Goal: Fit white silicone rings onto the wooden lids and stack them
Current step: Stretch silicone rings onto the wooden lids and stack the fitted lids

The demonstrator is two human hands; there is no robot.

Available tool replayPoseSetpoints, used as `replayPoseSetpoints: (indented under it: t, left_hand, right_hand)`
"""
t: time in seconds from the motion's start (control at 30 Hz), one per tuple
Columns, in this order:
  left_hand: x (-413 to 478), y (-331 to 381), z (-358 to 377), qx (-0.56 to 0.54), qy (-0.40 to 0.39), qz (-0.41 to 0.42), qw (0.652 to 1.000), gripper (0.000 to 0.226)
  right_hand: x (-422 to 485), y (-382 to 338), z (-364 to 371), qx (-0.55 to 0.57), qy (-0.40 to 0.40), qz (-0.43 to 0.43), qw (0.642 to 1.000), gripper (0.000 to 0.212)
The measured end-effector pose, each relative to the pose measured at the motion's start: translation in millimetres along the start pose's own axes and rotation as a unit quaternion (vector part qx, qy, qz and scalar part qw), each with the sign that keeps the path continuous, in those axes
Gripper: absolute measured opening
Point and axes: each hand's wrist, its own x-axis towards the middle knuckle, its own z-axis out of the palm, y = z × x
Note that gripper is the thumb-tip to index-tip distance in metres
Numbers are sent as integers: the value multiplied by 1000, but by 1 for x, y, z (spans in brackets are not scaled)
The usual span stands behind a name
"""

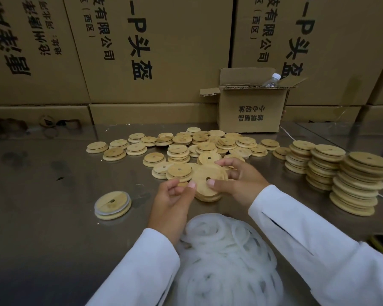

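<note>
One wooden lid (200, 173) pinched by right hand (239, 181), left hand (174, 195) curled at its rim, perhaps pinching, silicone rings (226, 252) nearside of grip

Both arms are dressed in long white sleeves of smooth cloth; the left sleeve (142, 268) comes into view at about 7 o'clock, the right sleeve (314, 244) at about 4 o'clock; each one ends in a plain cuff at the wrist; the right sleeve has a narrow dark slit running up from its cuff; the left hand (170, 202) and the right hand (237, 180) are bare, with short nails.
</note>
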Motion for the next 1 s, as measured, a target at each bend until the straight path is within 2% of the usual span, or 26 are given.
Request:
replayPoseSetpoints:
  t: [0.07, 0.13, 0.27, 0.33, 0.4, 0.47, 0.53, 0.67, 0.77, 0.83, 0.9, 1.0]
  left_hand:
    - [-1, 1, -2, -6, -47, -5, 999, 35]
    - [-5, 5, -3, -16, -93, 6, 996, 28]
    - [-10, 7, -10, -36, -121, 18, 992, 19]
    - [-12, 8, -12, -56, -110, 0, 992, 9]
    - [-14, 11, -14, -89, -85, -30, 992, 10]
    - [-15, 15, -15, -126, -66, -56, 988, 14]
    - [-17, 17, -16, -156, -44, -73, 984, 17]
    - [-20, 17, -14, -188, -16, -87, 978, 15]
    - [-22, 17, -8, -201, -33, -86, 975, 13]
    - [-22, 16, -6, -197, -52, -82, 976, 11]
    - [-22, 14, -5, -187, -67, -77, 977, 15]
    - [-21, 14, -4, -170, -88, -70, 979, 19]
  right_hand:
    - [-20, -4, -1, 13, -35, -24, 999, 38]
    - [-36, -5, -2, 27, -51, -43, 997, 40]
    - [-58, 1, -11, 48, -22, -64, 997, 42]
    - [-64, 7, -20, 18, 25, -92, 995, 33]
    - [-67, 12, -29, -72, 47, -116, 989, 21]
    - [-68, 18, -34, -147, 15, -108, 983, 22]
    - [-67, 23, -34, -177, -30, -81, 980, 24]
    - [-65, 27, -34, -170, -79, -39, 982, 20]
    - [-65, 24, -38, -185, -75, -43, 979, 16]
    - [-66, 21, -38, -149, -47, -68, 985, 18]
    - [-69, 15, -36, -63, -17, -100, 993, 19]
    - [-73, 6, -30, 84, -15, -125, 989, 6]
